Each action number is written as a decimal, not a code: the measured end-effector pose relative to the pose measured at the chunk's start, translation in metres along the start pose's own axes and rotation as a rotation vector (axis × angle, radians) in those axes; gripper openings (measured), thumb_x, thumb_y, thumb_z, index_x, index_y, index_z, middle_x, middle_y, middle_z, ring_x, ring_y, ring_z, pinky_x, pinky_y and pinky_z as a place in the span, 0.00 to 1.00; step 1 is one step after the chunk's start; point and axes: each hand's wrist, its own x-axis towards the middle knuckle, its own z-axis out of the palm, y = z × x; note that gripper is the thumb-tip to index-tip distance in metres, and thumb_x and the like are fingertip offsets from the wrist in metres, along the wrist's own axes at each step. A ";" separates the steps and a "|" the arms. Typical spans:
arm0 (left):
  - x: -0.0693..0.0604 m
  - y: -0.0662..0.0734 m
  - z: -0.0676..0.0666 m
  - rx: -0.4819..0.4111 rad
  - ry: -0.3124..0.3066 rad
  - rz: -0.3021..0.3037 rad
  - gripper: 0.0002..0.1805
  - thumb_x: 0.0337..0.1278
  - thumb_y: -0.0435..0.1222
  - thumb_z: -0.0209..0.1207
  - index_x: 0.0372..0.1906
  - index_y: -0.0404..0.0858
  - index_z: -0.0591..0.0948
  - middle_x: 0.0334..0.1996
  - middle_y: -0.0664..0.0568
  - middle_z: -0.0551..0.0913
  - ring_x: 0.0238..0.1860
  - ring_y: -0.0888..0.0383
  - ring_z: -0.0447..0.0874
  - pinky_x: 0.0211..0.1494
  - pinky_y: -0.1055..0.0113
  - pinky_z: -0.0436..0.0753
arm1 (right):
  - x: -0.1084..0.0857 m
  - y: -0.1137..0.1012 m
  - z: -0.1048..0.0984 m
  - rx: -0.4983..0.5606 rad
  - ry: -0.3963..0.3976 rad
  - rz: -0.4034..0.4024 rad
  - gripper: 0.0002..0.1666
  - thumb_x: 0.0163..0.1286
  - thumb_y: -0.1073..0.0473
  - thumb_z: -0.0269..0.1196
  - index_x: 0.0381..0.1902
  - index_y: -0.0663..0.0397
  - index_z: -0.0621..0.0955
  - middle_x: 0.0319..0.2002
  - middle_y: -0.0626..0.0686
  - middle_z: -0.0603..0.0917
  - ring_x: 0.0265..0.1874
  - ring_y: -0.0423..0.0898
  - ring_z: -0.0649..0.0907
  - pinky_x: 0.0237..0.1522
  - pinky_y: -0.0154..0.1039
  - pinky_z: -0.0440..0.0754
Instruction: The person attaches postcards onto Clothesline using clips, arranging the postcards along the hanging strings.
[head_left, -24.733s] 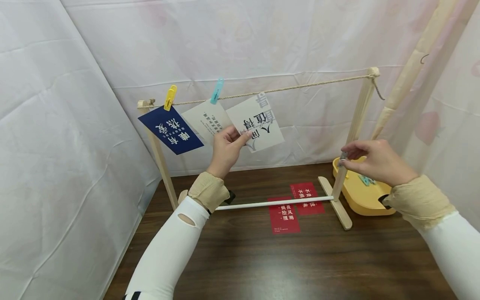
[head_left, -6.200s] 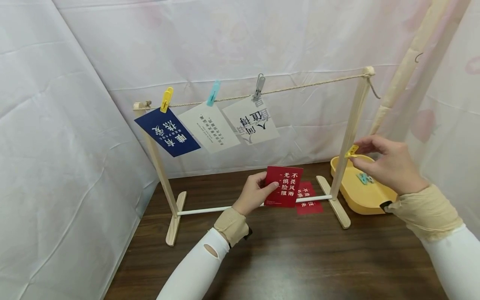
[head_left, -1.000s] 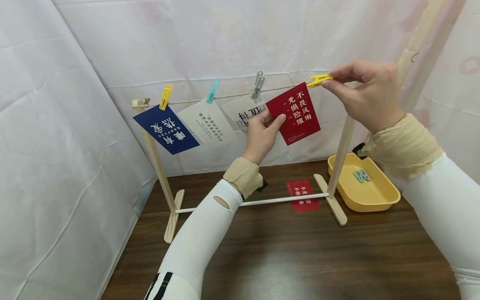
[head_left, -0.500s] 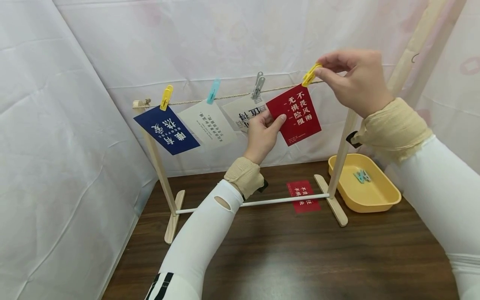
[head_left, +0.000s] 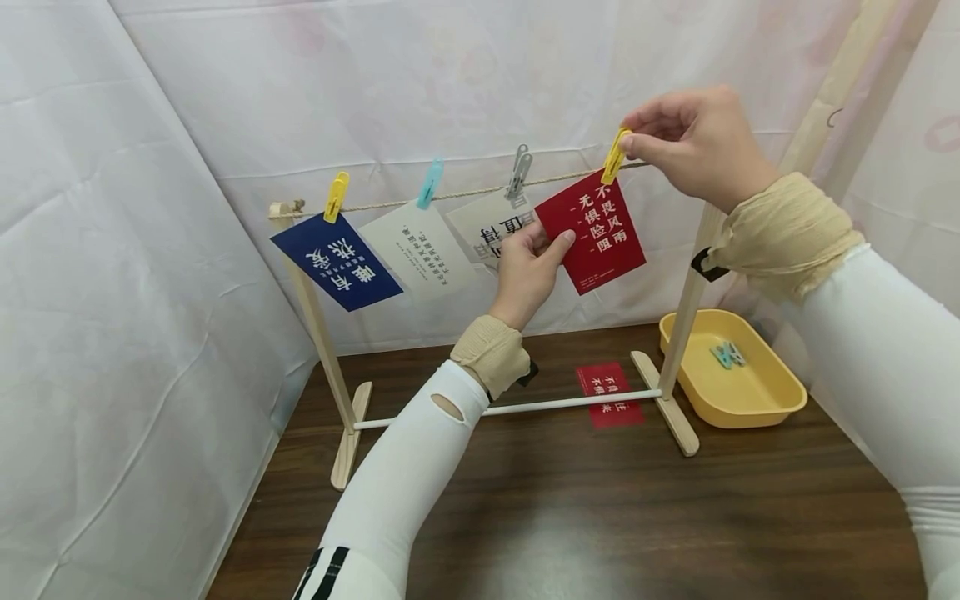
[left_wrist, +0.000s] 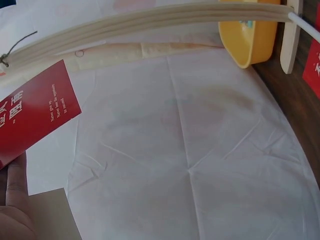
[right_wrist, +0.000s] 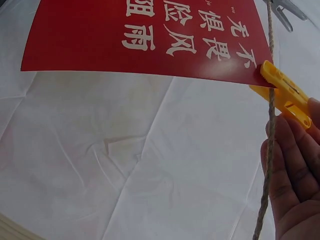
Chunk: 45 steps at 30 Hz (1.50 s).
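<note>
In the head view, my left hand (head_left: 527,275) pinches the left edge of a red card (head_left: 600,242) printed with white characters. My right hand (head_left: 697,148) pinches the handle end of a yellow clothespin (head_left: 615,155). The clothespin's tip sits at the card's top corner, on the rope (head_left: 566,177). From the right wrist view, the clothespin (right_wrist: 289,95) straddles both card corner and rope (right_wrist: 267,170); whether its grip is released cannot be told. The left wrist view shows only part of the red card (left_wrist: 42,112) and my left fingers (left_wrist: 18,180).
A blue card (head_left: 337,265) and two pale cards hang leftward, held by a yellow, a light-blue and a grey clothespin (head_left: 519,173). The wooden stand (head_left: 693,292) carries the rope. Another red card (head_left: 603,379) lies beneath. Clothespins sit in a yellow tray (head_left: 750,404) at right.
My right hand has moved left, and the yellow clothespin has swung from nearly level to upright over the card's corner and rope. My left hand and the red card have barely moved.
</note>
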 end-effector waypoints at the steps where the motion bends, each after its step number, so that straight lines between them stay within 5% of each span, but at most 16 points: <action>1: 0.000 0.000 0.000 0.001 0.000 0.001 0.16 0.78 0.32 0.63 0.62 0.27 0.85 0.56 0.36 0.91 0.52 0.49 0.94 0.54 0.65 0.92 | 0.001 0.000 0.000 0.013 -0.006 0.007 0.15 0.76 0.62 0.70 0.52 0.71 0.88 0.27 0.25 0.87 0.30 0.26 0.89 0.37 0.17 0.82; 17: -0.001 -0.005 0.000 -0.001 -0.014 0.041 0.16 0.77 0.31 0.64 0.61 0.27 0.85 0.55 0.36 0.91 0.51 0.47 0.95 0.52 0.67 0.91 | -0.001 0.003 0.000 -0.029 -0.032 0.003 0.21 0.74 0.60 0.72 0.59 0.67 0.87 0.33 0.26 0.86 0.32 0.26 0.88 0.39 0.18 0.82; 26: -0.006 -0.012 0.002 -0.053 -0.024 0.080 0.18 0.80 0.32 0.60 0.65 0.27 0.82 0.57 0.34 0.90 0.55 0.44 0.94 0.56 0.64 0.92 | -0.018 0.006 -0.007 0.044 0.140 -0.071 0.12 0.69 0.64 0.75 0.49 0.62 0.91 0.35 0.29 0.89 0.34 0.31 0.88 0.43 0.20 0.82; 31: -0.009 -0.016 0.002 -0.053 -0.016 0.068 0.16 0.81 0.34 0.60 0.61 0.25 0.83 0.53 0.32 0.91 0.54 0.43 0.94 0.53 0.65 0.92 | -0.030 0.010 -0.011 0.120 0.179 -0.149 0.09 0.67 0.72 0.73 0.44 0.71 0.90 0.35 0.35 0.92 0.32 0.34 0.89 0.41 0.21 0.85; 36: -0.012 -0.020 0.001 -0.042 -0.032 0.053 0.15 0.80 0.34 0.61 0.58 0.26 0.84 0.51 0.33 0.92 0.53 0.46 0.94 0.53 0.66 0.92 | -0.043 0.017 -0.010 0.148 0.161 -0.205 0.09 0.64 0.76 0.72 0.43 0.75 0.89 0.35 0.38 0.93 0.30 0.34 0.89 0.39 0.22 0.85; 45: -0.021 -0.031 0.001 -0.021 -0.079 0.031 0.13 0.74 0.31 0.67 0.54 0.26 0.87 0.49 0.32 0.92 0.45 0.60 0.92 0.48 0.75 0.86 | -0.063 0.034 -0.004 0.107 0.141 -0.189 0.14 0.63 0.78 0.72 0.42 0.59 0.92 0.37 0.33 0.92 0.32 0.32 0.88 0.40 0.21 0.85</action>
